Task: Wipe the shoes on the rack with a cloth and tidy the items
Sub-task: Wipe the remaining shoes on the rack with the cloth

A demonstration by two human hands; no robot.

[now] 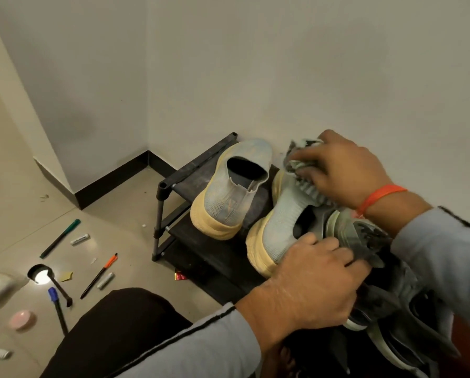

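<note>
Two pale blue knit shoes with cream soles stand on the top shelf of a low black shoe rack (pixel 190 173). The left shoe (pixel 232 186) is untouched. My left hand (pixel 310 276) grips the heel of the right shoe (pixel 280 219) and steadies it. My right hand (pixel 343 170) presses a crumpled grey cloth (pixel 302 162) onto that shoe's toe end. Dark grey shoes (pixel 397 296) lie at the right, partly hidden under my arms.
Loose items lie on the tiled floor at the left: a green marker (pixel 61 237), an orange-tipped pen (pixel 100 274), a blue pen (pixel 57 306), a black ladle (pixel 48 278), small white tubes (pixel 79 239), a pink round case (pixel 22 319). Walls close in behind the rack.
</note>
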